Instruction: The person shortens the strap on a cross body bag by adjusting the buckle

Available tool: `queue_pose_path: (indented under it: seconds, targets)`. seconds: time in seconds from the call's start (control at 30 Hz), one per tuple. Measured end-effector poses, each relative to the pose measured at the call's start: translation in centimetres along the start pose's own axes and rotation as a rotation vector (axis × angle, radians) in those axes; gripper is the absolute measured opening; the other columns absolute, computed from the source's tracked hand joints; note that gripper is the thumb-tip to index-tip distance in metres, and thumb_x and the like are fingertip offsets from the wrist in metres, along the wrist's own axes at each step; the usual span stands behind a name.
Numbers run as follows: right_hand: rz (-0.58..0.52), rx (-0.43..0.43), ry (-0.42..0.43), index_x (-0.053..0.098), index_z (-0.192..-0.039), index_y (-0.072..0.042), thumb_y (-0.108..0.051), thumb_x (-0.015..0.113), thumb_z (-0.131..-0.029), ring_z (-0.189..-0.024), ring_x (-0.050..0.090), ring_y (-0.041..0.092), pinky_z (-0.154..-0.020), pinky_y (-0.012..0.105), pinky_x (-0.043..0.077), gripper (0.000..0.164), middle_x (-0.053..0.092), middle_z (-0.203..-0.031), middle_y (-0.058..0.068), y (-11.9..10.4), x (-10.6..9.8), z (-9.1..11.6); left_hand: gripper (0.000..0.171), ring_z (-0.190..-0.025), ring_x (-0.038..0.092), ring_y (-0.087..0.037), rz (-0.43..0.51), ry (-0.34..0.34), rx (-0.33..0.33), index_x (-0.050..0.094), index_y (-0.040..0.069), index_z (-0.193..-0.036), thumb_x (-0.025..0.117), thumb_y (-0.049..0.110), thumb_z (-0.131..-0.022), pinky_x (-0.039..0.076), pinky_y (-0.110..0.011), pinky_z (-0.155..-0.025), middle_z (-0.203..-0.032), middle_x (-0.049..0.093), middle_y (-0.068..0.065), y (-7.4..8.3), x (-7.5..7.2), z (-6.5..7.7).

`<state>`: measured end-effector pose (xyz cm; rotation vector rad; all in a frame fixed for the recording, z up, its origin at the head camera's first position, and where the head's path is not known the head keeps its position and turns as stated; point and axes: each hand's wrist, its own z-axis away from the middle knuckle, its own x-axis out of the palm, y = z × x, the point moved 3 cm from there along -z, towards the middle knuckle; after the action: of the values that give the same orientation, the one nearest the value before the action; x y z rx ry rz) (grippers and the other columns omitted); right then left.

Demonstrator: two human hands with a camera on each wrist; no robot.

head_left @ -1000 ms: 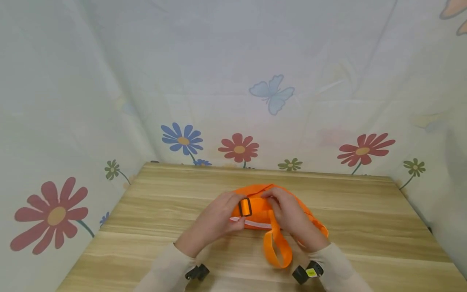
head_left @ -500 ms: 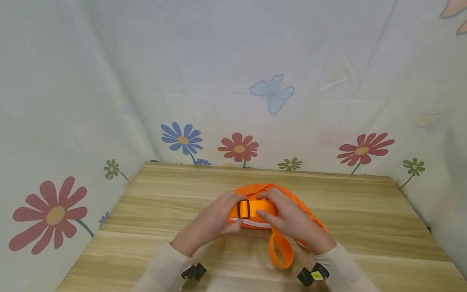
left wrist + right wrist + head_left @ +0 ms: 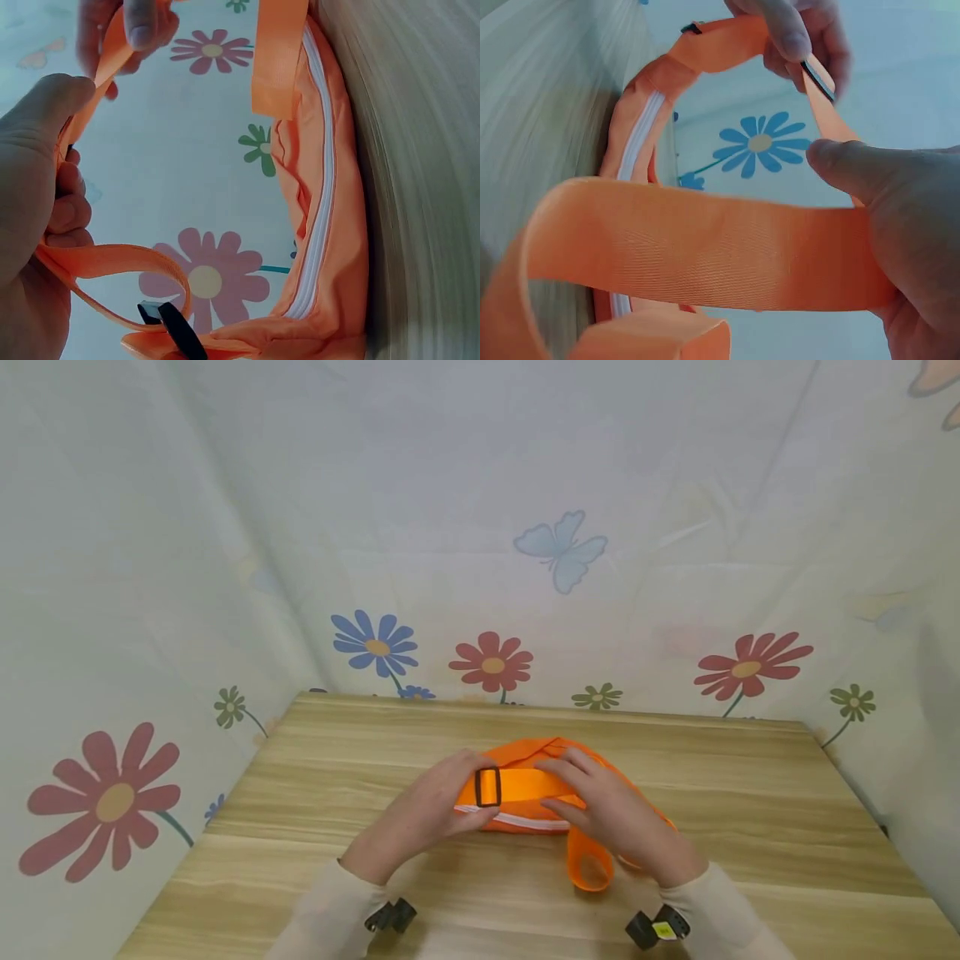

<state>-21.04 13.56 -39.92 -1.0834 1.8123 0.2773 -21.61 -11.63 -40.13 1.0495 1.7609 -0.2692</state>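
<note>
The left hand (image 3: 423, 814) pinches a flat orange webbing strap (image 3: 522, 784) beside its rectangular black slide buckle (image 3: 488, 787). The strap's long axis runs crosswise, left to right, between the two grips. Below it, on the wooden table (image 3: 300, 793), the orange fabric bag (image 3: 525, 752) with white zipper (image 3: 528, 821) lies lengthwise likewise. The right hand (image 3: 615, 810) pinches the strap; a slack loop (image 3: 576, 860) hangs beneath that grip. Versus one second earlier, buckle and left hand sit farther left, and the loop hangs shorter, farther right.
</note>
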Motion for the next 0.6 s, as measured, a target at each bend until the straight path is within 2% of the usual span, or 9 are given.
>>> queue_pose_path:
  seconds: [0.13,0.23,0.33,0.43,0.5,0.6]
  targets:
    - [0.025,-0.003,-0.013,0.064,-0.143,-0.013,-0.014,0.087,-0.091,-0.099,0.066,0.013,-0.089,0.034,0.065,0.057,0.068,-0.123,0.001,0.4,-0.6,0.4,0.058,-0.098,0.065,-0.015,-0.006,0.015,-0.005,0.062,0.006,-0.135,0.091,0.027,-0.089,0.064,-0.027,-0.087,-0.119,0.070,-0.004,-0.2,-0.4,0.2]
    - [0.039,0.016,-0.058,0.063,-0.144,-0.011,-0.012,0.087,-0.091,-0.090,0.066,0.013,-0.084,0.031,0.065,0.058,0.070,-0.122,0.004,0.4,-0.8,0.5,0.058,-0.098,0.065,-0.016,-0.009,0.033,0.006,0.063,0.006,-0.134,0.091,0.027,-0.088,0.064,-0.028,-0.088,-0.119,0.071,-0.004,-0.3,-0.4,0.2]
    - [0.109,0.015,-0.071,0.061,-0.146,-0.009,-0.018,0.089,-0.091,-0.081,0.066,0.013,-0.076,0.028,0.064,0.062,0.072,-0.121,0.006,0.1,-0.7,0.4,0.058,-0.098,0.065,-0.016,-0.011,0.061,0.027,0.064,0.006,-0.133,0.093,0.026,-0.087,0.064,-0.028,-0.087,-0.118,0.071,-0.005,-0.2,-0.2,0.2]
    - [0.210,-0.009,-0.010,0.062,-0.144,-0.008,-0.026,0.093,-0.086,-0.067,0.061,0.010,-0.064,0.021,0.059,0.068,0.075,-0.116,0.005,-0.3,-0.2,0.1,0.059,-0.098,0.066,-0.016,-0.014,0.087,0.055,0.065,0.006,-0.133,0.094,0.025,-0.085,0.064,-0.027,-0.086,-0.118,0.071,-0.005,0.0,0.0,0.1]
    - [0.284,-0.032,0.059,0.063,-0.141,-0.007,-0.032,0.096,-0.082,-0.058,0.051,0.007,-0.054,0.016,0.047,0.072,0.075,-0.108,0.004,-0.5,0.3,0.0,0.060,-0.100,0.066,-0.017,-0.017,0.095,0.070,0.065,0.006,-0.133,0.094,0.025,-0.085,0.065,-0.027,-0.088,-0.119,0.071,-0.006,0.2,0.2,0.0]
    - [0.377,-0.065,0.171,0.064,-0.135,-0.005,-0.038,0.101,-0.075,-0.051,0.038,0.005,-0.047,0.013,0.030,0.077,0.072,-0.097,0.002,-0.8,1.1,-0.1,0.060,-0.099,0.066,-0.017,-0.018,0.091,0.073,0.064,0.005,-0.134,0.093,0.027,-0.086,0.065,-0.027,-0.087,-0.119,0.071,-0.006,0.4,0.4,0.0]
